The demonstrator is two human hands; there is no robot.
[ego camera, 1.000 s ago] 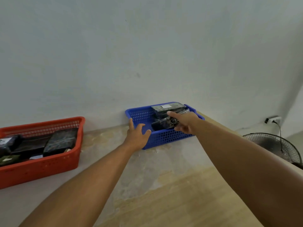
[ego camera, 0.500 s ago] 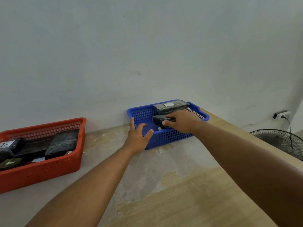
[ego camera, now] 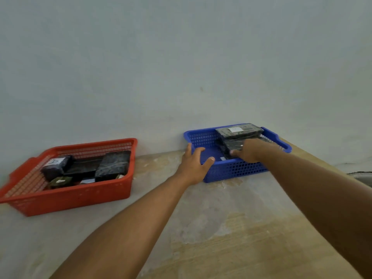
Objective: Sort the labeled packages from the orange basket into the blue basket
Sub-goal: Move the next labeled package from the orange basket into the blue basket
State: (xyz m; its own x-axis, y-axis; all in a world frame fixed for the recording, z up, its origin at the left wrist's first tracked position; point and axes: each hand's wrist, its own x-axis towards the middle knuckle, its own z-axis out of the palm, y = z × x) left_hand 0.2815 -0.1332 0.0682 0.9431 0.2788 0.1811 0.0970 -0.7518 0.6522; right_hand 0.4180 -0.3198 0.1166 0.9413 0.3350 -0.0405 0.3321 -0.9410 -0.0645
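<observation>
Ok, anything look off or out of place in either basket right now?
Nothing spilled or damaged. The packages in the orange basket lie jumbled at angles, and in the blue basket the top package sits tilted above the rim on the stack. The left hand grips the blue basket's near corner; the right hand rests on a package inside.
</observation>
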